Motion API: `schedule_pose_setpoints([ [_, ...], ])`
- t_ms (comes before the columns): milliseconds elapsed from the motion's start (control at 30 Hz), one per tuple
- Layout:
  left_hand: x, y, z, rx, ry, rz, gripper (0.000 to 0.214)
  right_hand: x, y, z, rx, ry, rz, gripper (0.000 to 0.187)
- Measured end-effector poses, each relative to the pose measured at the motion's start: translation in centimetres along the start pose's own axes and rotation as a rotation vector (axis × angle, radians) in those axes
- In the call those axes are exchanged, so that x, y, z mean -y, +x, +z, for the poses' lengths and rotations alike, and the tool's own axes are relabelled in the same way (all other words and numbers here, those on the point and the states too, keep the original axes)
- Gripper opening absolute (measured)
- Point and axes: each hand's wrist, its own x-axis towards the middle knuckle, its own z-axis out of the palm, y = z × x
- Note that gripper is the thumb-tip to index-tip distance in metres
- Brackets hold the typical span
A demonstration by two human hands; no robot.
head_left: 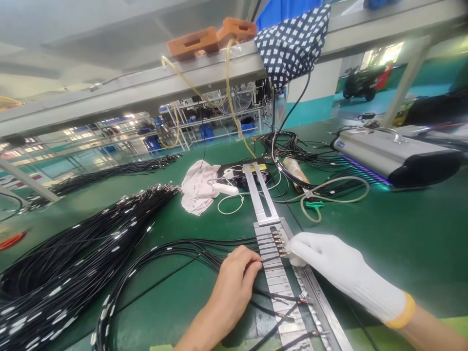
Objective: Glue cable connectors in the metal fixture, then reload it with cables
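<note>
My bare left hand (239,273) lies by the left side of a long slotted metal fixture (276,278), its fingers closed on a black cable (271,258). In a white knitted glove, my right hand (325,258) pinches at the fixture's right side, where the cable's end sits; its fingertips partly hide what they grip. Several cables with metal-tipped ends (278,239) lie side by side in the slots just beyond my fingers. Nearer to me, loose cables with stripped, coloured ends (303,301) cross the fixture. The cable bundle (157,251) curves away to the left.
A large heap of black cables (84,253) covers the left of the green table (402,229). A pinkish cloth (200,187) lies behind. At the right stands a silver machine (395,153) with a purple light, cables running under it. A metal shelf beam (127,92) spans above.
</note>
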Motion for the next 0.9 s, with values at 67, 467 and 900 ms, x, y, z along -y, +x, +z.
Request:
schedule_pose_setpoints([
  [67,0.0,-0.1,0.1,-0.020,-0.018,0.004,0.016,0.1,0.0,0.0,0.018,0.012,0.016,0.054],
  [467,0.5,-0.7,2.2,-0.213,0.124,0.242,0.012,-0.4,-0.2,0.3,0.194,0.505,-0.103,0.056],
  [900,0.5,-0.8,2.1,-0.149,-0.030,0.174,0.011,-0.4,-0.2,0.1,0.221,0.580,-0.171,0.050],
])
